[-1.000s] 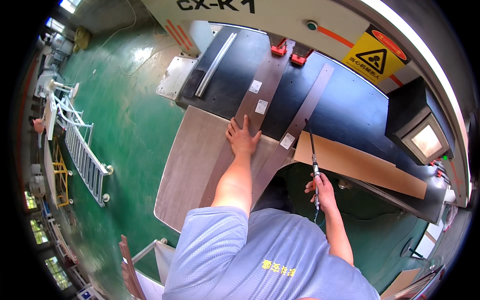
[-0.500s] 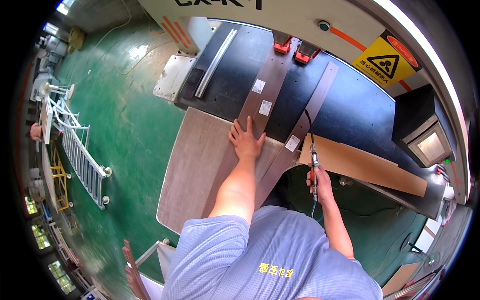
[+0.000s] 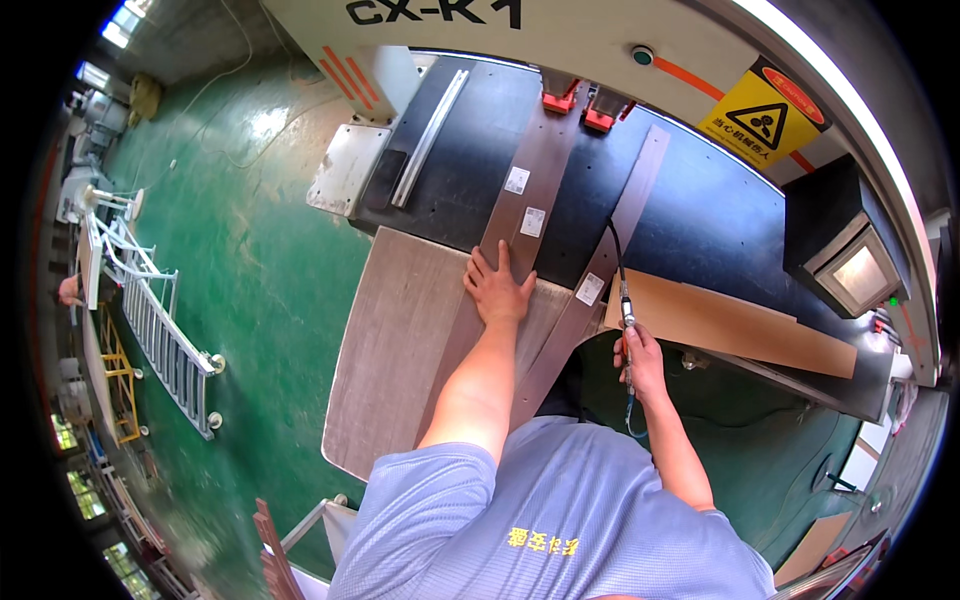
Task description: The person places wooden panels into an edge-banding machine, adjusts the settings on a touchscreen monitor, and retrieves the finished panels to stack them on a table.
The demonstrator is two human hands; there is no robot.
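Observation:
My left hand (image 3: 499,292) lies with its fingers spread on a long brown board (image 3: 545,165), just below a white label. The far end of that board reaches under red clamps (image 3: 600,121) of a machine. To its right, a narrower brown strip (image 3: 632,200) with one white label (image 3: 590,289) lies slanted across the black worktable (image 3: 705,215). My right hand (image 3: 644,358) is wrapped around an air blow gun (image 3: 628,305) with a thin black nozzle. Its curved tip is over the narrow strip, and a blue hose hangs below my hand.
A wood-grain panel (image 3: 385,340) extends under the boards at the near left. Tan sheet pieces (image 3: 730,325) lie along the right table edge. A silver rail (image 3: 430,140) sits at the far left. A black lamp box (image 3: 850,255) juts in right; a wheeled metal rack (image 3: 165,320) stands left.
The whole view has shifted slightly. Both hands keep nearly the same places: the left flat on the board, the right around the air blow gun.

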